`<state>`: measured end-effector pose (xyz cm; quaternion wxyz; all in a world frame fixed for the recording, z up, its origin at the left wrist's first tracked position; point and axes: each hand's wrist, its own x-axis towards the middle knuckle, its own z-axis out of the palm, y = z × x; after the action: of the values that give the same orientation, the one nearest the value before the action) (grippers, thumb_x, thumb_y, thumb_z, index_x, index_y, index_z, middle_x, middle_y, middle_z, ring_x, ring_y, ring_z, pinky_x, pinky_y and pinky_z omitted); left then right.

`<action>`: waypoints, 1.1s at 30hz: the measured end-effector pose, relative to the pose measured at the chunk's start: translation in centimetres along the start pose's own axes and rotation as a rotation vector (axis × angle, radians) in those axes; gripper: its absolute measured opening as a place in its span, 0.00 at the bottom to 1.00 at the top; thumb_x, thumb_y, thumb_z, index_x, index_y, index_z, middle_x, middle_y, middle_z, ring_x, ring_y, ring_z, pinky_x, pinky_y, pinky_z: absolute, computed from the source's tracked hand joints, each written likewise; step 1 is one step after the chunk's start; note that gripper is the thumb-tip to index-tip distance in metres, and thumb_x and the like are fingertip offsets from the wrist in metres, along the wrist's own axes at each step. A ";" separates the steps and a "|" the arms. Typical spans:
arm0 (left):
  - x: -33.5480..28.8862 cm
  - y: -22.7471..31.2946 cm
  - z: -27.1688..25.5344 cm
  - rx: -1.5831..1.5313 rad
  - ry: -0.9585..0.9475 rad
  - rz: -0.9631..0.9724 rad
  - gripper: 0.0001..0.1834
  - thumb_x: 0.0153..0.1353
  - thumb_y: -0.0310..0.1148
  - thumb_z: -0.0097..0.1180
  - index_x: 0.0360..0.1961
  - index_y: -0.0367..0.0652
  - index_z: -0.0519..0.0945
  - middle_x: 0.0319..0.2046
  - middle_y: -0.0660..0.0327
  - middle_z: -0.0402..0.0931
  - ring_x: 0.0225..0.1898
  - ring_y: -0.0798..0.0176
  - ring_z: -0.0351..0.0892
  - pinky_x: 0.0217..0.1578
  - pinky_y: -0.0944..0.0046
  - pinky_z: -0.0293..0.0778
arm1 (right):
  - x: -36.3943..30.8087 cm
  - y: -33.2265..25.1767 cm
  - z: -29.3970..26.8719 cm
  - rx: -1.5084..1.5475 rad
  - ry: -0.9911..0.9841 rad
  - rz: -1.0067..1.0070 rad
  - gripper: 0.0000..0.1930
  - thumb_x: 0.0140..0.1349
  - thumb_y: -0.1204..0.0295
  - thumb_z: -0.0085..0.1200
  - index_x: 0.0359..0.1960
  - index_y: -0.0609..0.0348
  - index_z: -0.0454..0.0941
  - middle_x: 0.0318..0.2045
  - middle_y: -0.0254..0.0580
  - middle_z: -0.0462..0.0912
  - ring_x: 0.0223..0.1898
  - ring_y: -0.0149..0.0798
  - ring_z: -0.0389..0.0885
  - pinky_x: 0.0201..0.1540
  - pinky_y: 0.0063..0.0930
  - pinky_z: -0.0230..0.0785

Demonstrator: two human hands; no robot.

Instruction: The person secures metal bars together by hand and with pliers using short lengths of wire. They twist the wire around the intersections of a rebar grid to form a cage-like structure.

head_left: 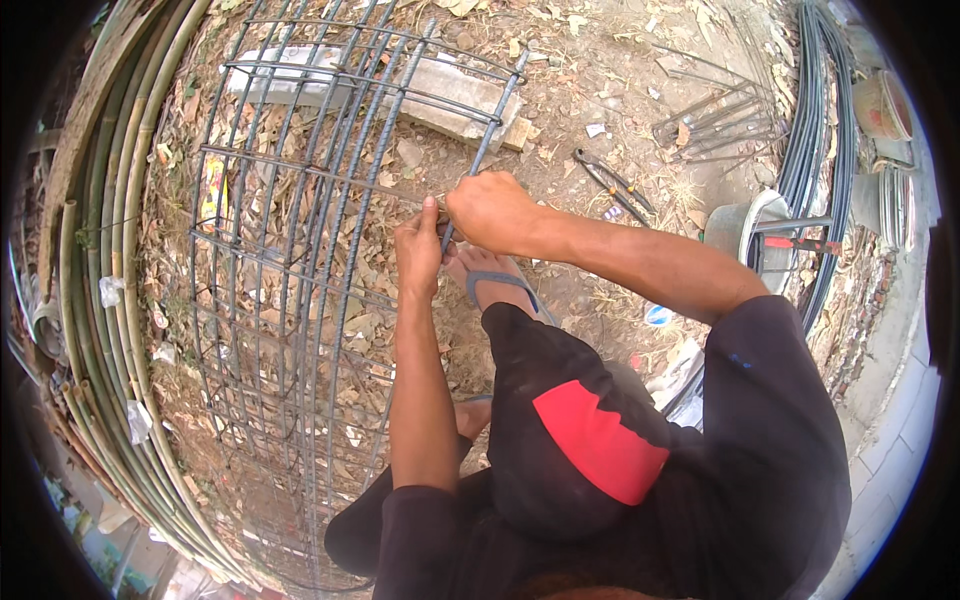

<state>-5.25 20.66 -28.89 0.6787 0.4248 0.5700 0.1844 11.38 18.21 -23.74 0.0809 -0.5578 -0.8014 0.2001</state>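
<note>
A long rebar cage [345,185] of ribbed steel bars and thin square stirrups lies on the ground in front of me. At its right edge runs a single steel bar [488,135]. My right hand [492,212] is closed in a fist over this bar, which shows above and below it. Close beside it, my left hand [418,248] pinches the end of a thin steel stirrup [335,178], thumb upward. The fingertips of both hands are partly hidden where they meet. My sandalled foot [490,270] is just below the hands.
Concrete blocks [455,100] lie under the cage's far end. Pincers [615,187] rest on the dirt to the right, near loose stirrups [720,125]. A bucket [745,222] and bundled bars [815,110] stand farther right. Bamboo poles [125,260] line the left side.
</note>
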 end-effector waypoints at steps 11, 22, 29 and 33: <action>0.2 0.4 0.0 0.073 -0.012 -0.014 0.30 0.76 0.51 0.47 0.35 0.31 0.84 0.23 0.54 0.83 0.17 0.69 0.76 0.16 0.69 0.67 | -12.7 7.4 3.2 0.423 0.283 0.907 0.27 0.65 0.54 0.64 0.55 0.63 0.78 0.39 0.50 0.88 0.39 0.49 0.87 0.42 0.41 0.80; 0.3 0.1 -0.4 0.076 -0.027 0.007 0.31 0.75 0.54 0.48 0.36 0.32 0.84 0.22 0.57 0.81 0.16 0.70 0.72 0.17 0.68 0.66 | -20.7 13.8 8.6 -0.061 0.068 0.796 0.22 0.62 0.66 0.64 0.51 0.64 0.69 0.48 0.63 0.75 0.54 0.62 0.74 0.55 0.55 0.69; 0.3 -0.2 -0.7 0.094 -0.038 0.024 0.31 0.74 0.53 0.47 0.36 0.32 0.86 0.20 0.58 0.81 0.18 0.68 0.75 0.22 0.63 0.71 | -19.0 9.3 1.4 0.446 0.058 0.956 0.24 0.62 0.72 0.60 0.56 0.70 0.66 0.34 0.51 0.79 0.32 0.53 0.81 0.37 0.46 0.77; 0.7 -0.7 -0.9 0.085 -0.035 0.054 0.32 0.74 0.54 0.47 0.35 0.32 0.86 0.21 0.57 0.82 0.18 0.66 0.77 0.23 0.62 0.73 | -15.2 3.3 -8.2 0.325 -0.039 0.829 0.15 0.59 0.78 0.57 0.47 0.67 0.70 0.32 0.49 0.78 0.31 0.47 0.81 0.34 0.38 0.75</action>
<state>-6.03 21.12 -29.90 0.6648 0.4715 0.5537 0.1709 22.67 7.05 -16.23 0.0653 -0.8081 -0.4698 0.3493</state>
